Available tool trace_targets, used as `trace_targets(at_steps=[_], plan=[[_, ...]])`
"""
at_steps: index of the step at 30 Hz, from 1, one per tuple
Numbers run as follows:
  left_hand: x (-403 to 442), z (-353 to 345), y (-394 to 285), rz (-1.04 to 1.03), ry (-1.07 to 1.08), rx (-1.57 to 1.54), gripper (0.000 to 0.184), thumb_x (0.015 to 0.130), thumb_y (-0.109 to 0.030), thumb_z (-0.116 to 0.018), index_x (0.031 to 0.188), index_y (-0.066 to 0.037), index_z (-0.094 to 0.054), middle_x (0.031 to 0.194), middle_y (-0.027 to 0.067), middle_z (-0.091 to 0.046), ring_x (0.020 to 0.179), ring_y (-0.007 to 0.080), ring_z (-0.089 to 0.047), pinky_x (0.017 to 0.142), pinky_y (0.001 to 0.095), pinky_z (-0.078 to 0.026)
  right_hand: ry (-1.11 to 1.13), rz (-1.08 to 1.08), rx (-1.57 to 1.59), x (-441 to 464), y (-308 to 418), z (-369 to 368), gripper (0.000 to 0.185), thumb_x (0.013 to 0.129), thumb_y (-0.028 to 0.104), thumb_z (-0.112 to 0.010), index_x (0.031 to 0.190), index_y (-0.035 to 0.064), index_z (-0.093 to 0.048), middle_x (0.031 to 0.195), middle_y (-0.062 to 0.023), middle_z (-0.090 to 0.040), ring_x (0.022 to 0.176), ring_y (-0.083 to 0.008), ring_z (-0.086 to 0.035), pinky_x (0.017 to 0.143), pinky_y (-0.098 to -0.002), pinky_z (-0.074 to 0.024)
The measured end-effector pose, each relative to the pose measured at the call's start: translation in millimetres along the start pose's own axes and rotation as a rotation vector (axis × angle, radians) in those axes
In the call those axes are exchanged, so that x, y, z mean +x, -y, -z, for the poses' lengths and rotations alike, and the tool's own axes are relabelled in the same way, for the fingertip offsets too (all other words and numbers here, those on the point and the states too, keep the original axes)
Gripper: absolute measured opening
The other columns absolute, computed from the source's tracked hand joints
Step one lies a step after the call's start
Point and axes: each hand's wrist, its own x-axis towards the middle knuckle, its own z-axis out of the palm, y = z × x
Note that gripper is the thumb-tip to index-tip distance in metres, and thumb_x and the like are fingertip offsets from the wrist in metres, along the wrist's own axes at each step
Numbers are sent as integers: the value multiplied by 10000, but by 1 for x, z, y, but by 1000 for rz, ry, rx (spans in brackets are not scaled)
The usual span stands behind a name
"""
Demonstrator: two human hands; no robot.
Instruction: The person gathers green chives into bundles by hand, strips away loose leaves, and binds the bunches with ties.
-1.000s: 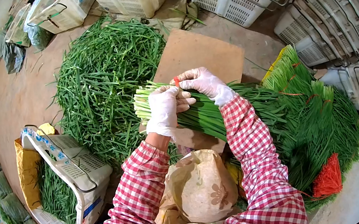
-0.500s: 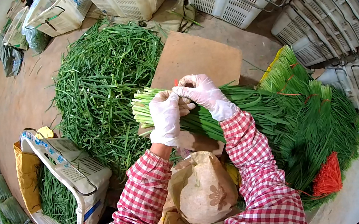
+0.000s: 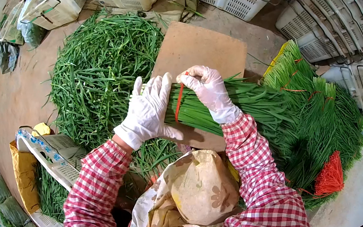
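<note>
Chive bundle: the chive bundle [image 3: 198, 113] lies slantwise over the lower part of the board [image 3: 204, 45], cut ends mostly hidden by L hand, leaf tips running R to the tied chives [image 3: 321, 124].
Red tie: the red tie [image 3: 179, 103] goes across the bundle btwn the hands, upper end at R fingertips.
L hand: gloved L hand [image 3: 147, 112] is over the cut-end side, fingers a bit apart, thumb spread wide toward the near side — not clamped.
R hand: gloved R hand [image 3: 209, 92] has thumb + forefinger pinched together on the tie's upper end; other fingers curled.
Board edges: far edge and upper R corner show; bare surface beyond both hands.
L side: loose leaf pile [image 3: 105, 68] comes up to board's L edge; white crate [image 3: 57, 154] sits nearer the body, w/ greens inside.
R side: red tie bunch [image 3: 330, 176] on near edge of tied chives; stacked crates [image 3: 332, 18] beyond.
Open room: floor [image 3: 14, 104] L of pile; narrower floor strip btwn board and crates.
Lap: patterned cloth [image 3: 203, 188], just below board.
</note>
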Motion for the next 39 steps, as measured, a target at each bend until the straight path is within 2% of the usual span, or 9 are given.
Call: trace_targets(at_steps=[8,14,18,20,23,27,32,35,39], plan=[[-9,-13,0,-16,-88,187,1069,521,-532,-759,1287,69,-319,1040,149,-505,957,290,-524,923,450,-362,-23,458,-169,-71,44,7,64,894,12,-528,875,4,-589,859,-97,-665,793,-155,-635,949,-392,-441],[-50,-18,-27,177,-50,132,1073,496,-471,-831,1265,66,-311,1007,149,-506,910,281,-515,805,414,-382,-236,-39,704,-96,13,1,81,915,55,-526,902,25,-601,894,-123,-660,860,-190,-633,943,-413,-452],[-48,3,-45,305,6,112,1179,525,-580,-762,1370,51,-234,1223,195,-459,1143,325,-452,1029,528,-232,-129,493,-472,-96,35,-31,58,808,73,-645,855,72,-611,898,-55,-643,897,-203,-616,1006,-448,-401],[-47,5,-44,237,-27,83,906,702,-453,-655,1405,-39,-263,1407,146,-368,1294,316,-359,1079,528,-175,-111,650,-703,-89,40,-45,110,755,76,-651,851,82,-597,926,-57,-603,961,-218,-581,1059,-483,-323],[-41,-1,-33,-5,-210,-229,645,769,-300,-595,1346,-81,-409,1388,90,-423,1277,270,-397,1086,431,-243,-136,722,-754,-84,37,-50,170,721,71,-652,876,69,-583,959,-62,-586,972,-236,-573,1047,-501,-318],[-42,-37,-30,99,-124,45,588,800,-360,-555,1348,-197,-419,1446,39,-353,1379,238,-245,1138,434,-105,-142,691,-618,-83,34,-57,195,727,29,-644,912,69,-598,933,-79,-597,919,-273,-587,1005,-483,-381],[-32,-32,-27,249,-81,-142,506,873,-330,-488,1344,-158,-411,1414,32,-388,1335,225,-306,1122,399,-168,-137,675,-666,-56,40,-73,174,741,78,-620,910,43,-599,913,-109,-585,910,-302,-584,993,-494,-394],[-24,-51,-14,268,-202,494,422,898,-272,-450,1274,-83,-475,1211,114,-511,1105,286,-475,978,394,-329,-103,743,-916,-44,-12,-98,202,747,94,-583,940,38,-606,928,-129,-583,918,-312,-581,988,-485,-400],[-2,-32,4,238,-206,-215,370,957,-302,-330,1229,-139,-522,1272,104,-540,1175,277,-497,1000,474,-330,-2,812,-759,-95,42,-85,319,807,92,-591,1125,90,-590,1028,-86,-539,969,-230,-546,861,-340,-474]])
